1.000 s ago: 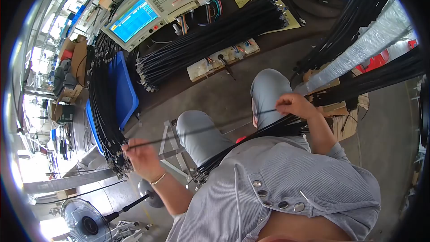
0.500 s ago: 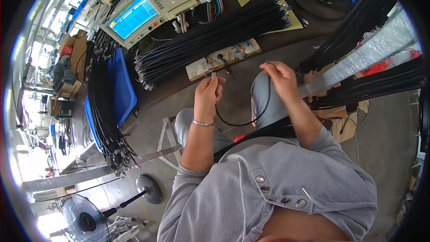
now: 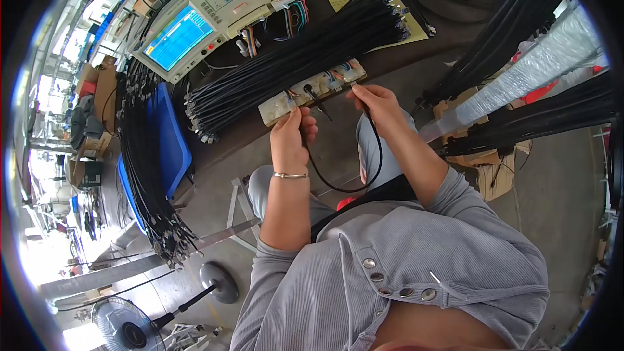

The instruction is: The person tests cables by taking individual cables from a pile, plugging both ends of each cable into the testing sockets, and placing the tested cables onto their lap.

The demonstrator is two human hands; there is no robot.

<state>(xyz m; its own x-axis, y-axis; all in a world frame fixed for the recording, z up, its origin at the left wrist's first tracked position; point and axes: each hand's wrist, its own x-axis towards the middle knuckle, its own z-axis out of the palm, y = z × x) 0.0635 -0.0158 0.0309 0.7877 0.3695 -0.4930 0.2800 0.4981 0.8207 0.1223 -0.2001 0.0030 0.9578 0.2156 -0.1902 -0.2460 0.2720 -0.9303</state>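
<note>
A single black cable point(image 3: 344, 190) hangs in a U-shaped loop between my two hands. My left hand point(image 3: 292, 135) pinches one end of it at the left part of a pale connector board point(image 3: 272, 110). The other end is pinched in the fingers of my right hand point(image 3: 377, 105), at the board's right end. My fingertips cover both cable ends, so I cannot tell whether they are seated in the board. A short black lead point(image 3: 321, 106) sticks out from the middle of the board, among coloured wires.
Behind the board lies a thick bundle of black cables point(image 3: 292, 52), partly on yellow paper point(image 3: 416, 31). A bench tester with a lit screen point(image 3: 179, 37) stands at the back left. More cables drape over a blue tray point(image 3: 175, 149). Wrapped tubing point(image 3: 520, 71) runs at right.
My right hand has come forward and left to the board's right end, carrying its cable end. My left hand has reached the board's left part. The view has shifted slightly.
</note>
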